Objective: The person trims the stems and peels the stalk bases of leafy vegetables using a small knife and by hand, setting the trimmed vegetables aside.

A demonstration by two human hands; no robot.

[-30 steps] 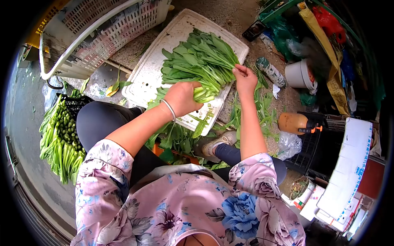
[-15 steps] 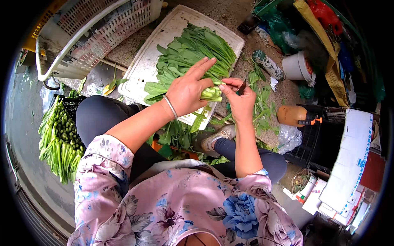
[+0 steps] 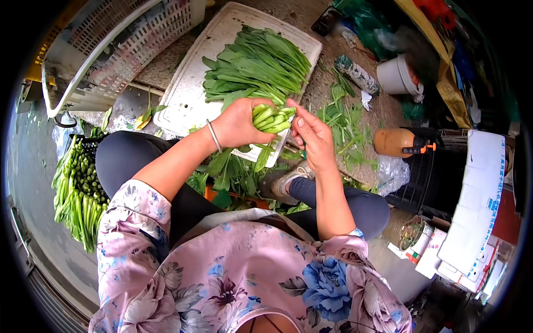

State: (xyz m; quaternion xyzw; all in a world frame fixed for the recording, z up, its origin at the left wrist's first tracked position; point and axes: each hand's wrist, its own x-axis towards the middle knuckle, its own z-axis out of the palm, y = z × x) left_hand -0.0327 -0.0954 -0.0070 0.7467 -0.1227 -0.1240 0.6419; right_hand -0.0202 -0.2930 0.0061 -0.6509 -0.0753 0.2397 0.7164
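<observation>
My left hand point(image 3: 239, 123), with a silver bangle at the wrist, is wrapped round a bunch of green stems point(image 3: 272, 119), whose cut ends point right. My right hand point(image 3: 312, 136) is at those stem ends, its thumb and forefinger close together there and the other fingers curled. A small dark piece, perhaps a knife handle, shows under its curled fingers; the rest is hidden. Beyond both hands a pile of leafy greens point(image 3: 258, 64) lies on a white board point(image 3: 186, 83).
A white perforated basket point(image 3: 125, 61) stands at the upper left. Stacked greens point(image 3: 80, 194) fill a black crate at the left. Loose leaves point(image 3: 341, 119) lie right of the board, near a grey bucket point(image 3: 395, 77), an orange spray bottle point(image 3: 393, 142) and a white box point(image 3: 472, 200).
My left hand has closed round the stems after its fingers were spread over them. My right hand has shifted slightly left and its blade no longer shows. The view has shifted a little.
</observation>
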